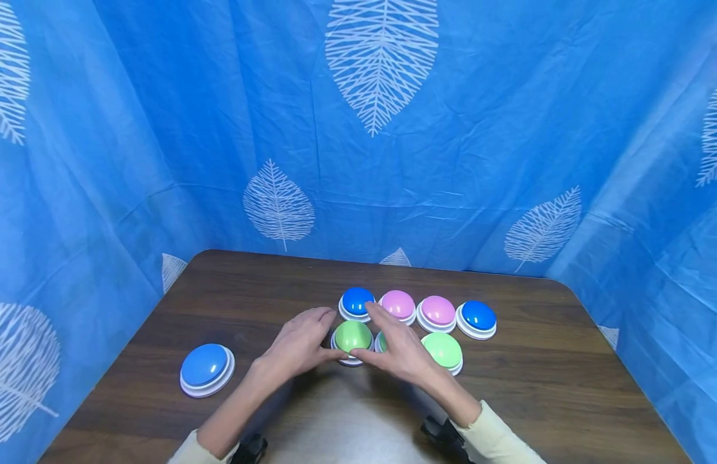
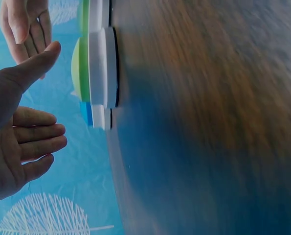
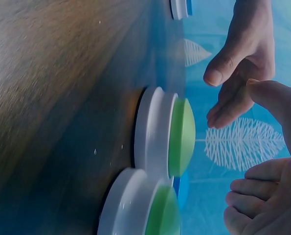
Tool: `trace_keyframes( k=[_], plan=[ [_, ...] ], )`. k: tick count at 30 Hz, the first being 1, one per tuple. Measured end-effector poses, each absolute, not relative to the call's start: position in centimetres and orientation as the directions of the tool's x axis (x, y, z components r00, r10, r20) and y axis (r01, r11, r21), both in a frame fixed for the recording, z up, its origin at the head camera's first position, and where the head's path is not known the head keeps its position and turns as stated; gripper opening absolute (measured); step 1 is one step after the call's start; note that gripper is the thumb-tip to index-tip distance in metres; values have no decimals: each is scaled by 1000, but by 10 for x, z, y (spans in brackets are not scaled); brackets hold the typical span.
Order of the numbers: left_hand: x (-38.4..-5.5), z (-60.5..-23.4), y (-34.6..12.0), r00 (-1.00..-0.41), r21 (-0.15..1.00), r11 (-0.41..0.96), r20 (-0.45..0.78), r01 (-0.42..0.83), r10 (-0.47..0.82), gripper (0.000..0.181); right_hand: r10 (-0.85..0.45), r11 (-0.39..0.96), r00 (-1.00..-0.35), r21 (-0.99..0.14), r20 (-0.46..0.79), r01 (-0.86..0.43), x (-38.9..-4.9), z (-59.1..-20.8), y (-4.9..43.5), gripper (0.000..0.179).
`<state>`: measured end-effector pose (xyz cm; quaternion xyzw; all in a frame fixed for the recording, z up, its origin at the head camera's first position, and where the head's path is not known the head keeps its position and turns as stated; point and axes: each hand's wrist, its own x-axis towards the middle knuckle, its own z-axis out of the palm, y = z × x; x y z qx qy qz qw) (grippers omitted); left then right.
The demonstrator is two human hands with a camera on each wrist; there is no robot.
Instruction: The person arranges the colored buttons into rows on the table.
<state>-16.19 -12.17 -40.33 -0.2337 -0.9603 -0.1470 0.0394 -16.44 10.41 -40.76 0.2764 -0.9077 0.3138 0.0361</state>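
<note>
A green dome push button with a white base sits on the table between my two hands. My left hand hovers at its left side with fingers extended. On the other side, my right hand is held with straight fingers, partly covering a second green button. Both wrist views show the palms above the buttons, apart from the green dome. Neither hand holds anything. A third green button lies just right of my right hand.
Behind the green ones runs a row: a blue button, two pink buttons and another blue button. A separate blue button lies at the left of the wooden table. Blue leaf-patterned cloth surrounds the table.
</note>
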Motion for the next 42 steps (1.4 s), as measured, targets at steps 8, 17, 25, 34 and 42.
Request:
trace_keyframes(
  k=[8, 17, 25, 34, 42],
  plan=[
    [-152, -404, -137, -924, 235, 893, 103, 383, 369, 85, -525, 643, -832, -555, 182, -527, -161, -408, 87, 89],
    [-144, -402, -154, -939, 232, 911, 80, 343, 333, 84, -555, 612, -802, -546, 219, -573, -161, -413, 73, 82],
    [-137, -398, -169, -950, 205, 928, 97, 311, 297, 84, -589, 609, -792, -554, 164, -568, -160, -411, 62, 84],
    [-127, -395, -179, -954, 171, 941, 124, 292, 273, 84, -621, 608, -765, -513, 169, -607, -155, -409, 47, 83],
    [-114, -394, -199, -953, 161, 948, 174, 275, 247, 82, -667, 599, -730, -477, 146, -643, -154, -418, 31, 82]
  ],
)
